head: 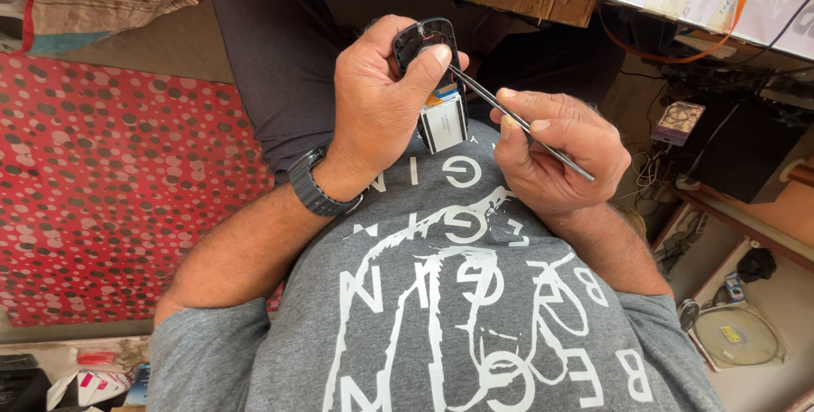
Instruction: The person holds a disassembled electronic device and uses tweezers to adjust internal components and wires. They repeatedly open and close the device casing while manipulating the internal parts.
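Phone (437, 81), opened up, held over the lap.
Left hand (381, 103) grips its black shell, thumb on top; right hand (555, 153) pinches a thin tool (517, 124), tip at the phone.

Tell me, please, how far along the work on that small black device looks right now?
Done: the small black device is already opened, its metal component and wiring exposed. In hand: the left hand grips it, thumb pressed near the top, while the right hand holds a thin metal tool with its tip at the inside. Left: the casing is not yet closed; no cover piece is visible.
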